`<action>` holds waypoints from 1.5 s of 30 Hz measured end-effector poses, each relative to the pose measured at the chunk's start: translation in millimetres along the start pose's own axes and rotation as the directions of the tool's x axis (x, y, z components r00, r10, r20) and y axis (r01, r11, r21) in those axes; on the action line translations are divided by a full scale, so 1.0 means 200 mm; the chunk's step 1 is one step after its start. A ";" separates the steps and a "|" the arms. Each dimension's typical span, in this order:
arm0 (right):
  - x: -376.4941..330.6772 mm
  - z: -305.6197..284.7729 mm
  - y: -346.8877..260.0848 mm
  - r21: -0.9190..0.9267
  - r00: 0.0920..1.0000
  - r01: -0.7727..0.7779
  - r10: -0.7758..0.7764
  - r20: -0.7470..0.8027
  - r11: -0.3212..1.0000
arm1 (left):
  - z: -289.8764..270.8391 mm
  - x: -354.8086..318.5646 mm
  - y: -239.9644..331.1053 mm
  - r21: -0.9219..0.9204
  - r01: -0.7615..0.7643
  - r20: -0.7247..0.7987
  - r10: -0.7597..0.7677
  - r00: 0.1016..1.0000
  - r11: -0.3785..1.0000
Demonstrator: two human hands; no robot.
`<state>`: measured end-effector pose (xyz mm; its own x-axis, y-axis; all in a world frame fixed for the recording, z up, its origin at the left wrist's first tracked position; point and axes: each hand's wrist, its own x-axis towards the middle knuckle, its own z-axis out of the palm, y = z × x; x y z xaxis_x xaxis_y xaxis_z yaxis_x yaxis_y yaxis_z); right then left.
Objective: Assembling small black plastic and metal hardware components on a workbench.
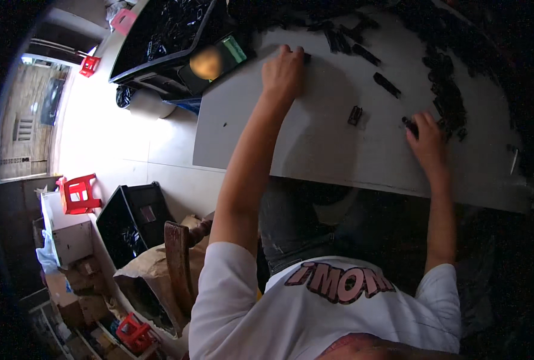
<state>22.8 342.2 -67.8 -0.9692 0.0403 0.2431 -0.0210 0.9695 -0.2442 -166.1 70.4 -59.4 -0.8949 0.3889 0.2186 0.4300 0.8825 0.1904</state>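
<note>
On the far left part of the grey tabletop [231, 135], my left hand [282, 77] is closed, fingers curled round a small black piece [307, 57] that only partly shows. Farther right, my right hand [427, 143] pinches a short black plastic-looking part [409, 126] just over the table. Between the hands lies a small black rectangular clip-like part [355, 115]. Two longer black parts, one [387, 85] nearer and one [366, 54] farther, rest beyond it. A heap of similar black parts [448, 93] is right beside my right hand. Their exact kind is too dark to tell.
A large black bin [153, 77] of black parts stands against the table's left side. On the floor to the left are another black crate [150, 207], a brown paper sack [150, 270], a wooden chair post [178, 258] and a red stool [80, 193].
</note>
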 end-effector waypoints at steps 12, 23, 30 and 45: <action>-0.14 0.07 -0.17 -0.047 0.999 -0.035 0.033 -0.037 0.998 | -0.07 -0.54 0.01 -0.929 0.280 0.255 -0.129 0.958 0.242; -0.18 -0.01 -0.29 -0.140 0.993 0.110 -0.114 -0.023 0.984 | -0.07 -0.71 0.05 -0.946 0.319 0.313 -0.084 0.946 0.057; 0.05 0.04 -0.58 -0.142 0.993 -0.088 0.076 -0.092 0.986 | -0.05 -0.72 0.04 -0.946 0.296 0.293 -0.039 0.955 0.135; -0.05 -0.02 -0.32 0.027 0.967 -0.248 0.249 -0.050 0.968 | -0.06 -0.72 0.05 -0.955 0.229 0.227 -0.036 0.973 0.187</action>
<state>35.1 280.9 -50.2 -0.9303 0.2925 0.2212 0.2135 0.9225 -0.3216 -32.4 19.7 -78.4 -0.9133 0.4071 -0.0111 -0.0113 0.0019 0.9999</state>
